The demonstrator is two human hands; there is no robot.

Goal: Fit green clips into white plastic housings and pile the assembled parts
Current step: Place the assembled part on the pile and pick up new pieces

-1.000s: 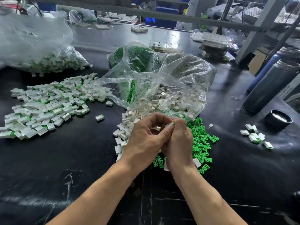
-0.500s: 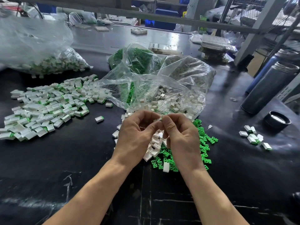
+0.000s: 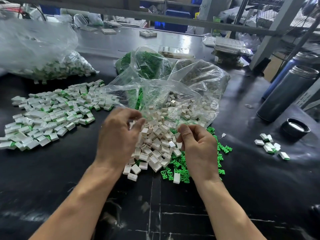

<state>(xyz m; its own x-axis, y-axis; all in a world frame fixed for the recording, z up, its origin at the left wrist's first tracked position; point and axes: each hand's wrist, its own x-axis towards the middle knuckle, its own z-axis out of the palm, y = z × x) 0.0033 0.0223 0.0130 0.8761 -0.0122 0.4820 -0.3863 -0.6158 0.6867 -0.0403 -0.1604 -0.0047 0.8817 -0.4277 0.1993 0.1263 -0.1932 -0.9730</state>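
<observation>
- The left hand hovers blurred over the heap of white housings on the black bench — fingers spread loose, nothing in them.
- The right hand is curled at the heap's right edge, fingertips pinched; whether they hold a part, I cannot tell.
- Green clips lie scattered beneath and beside it.
- Assembled parts are piled well to the left.
</observation>
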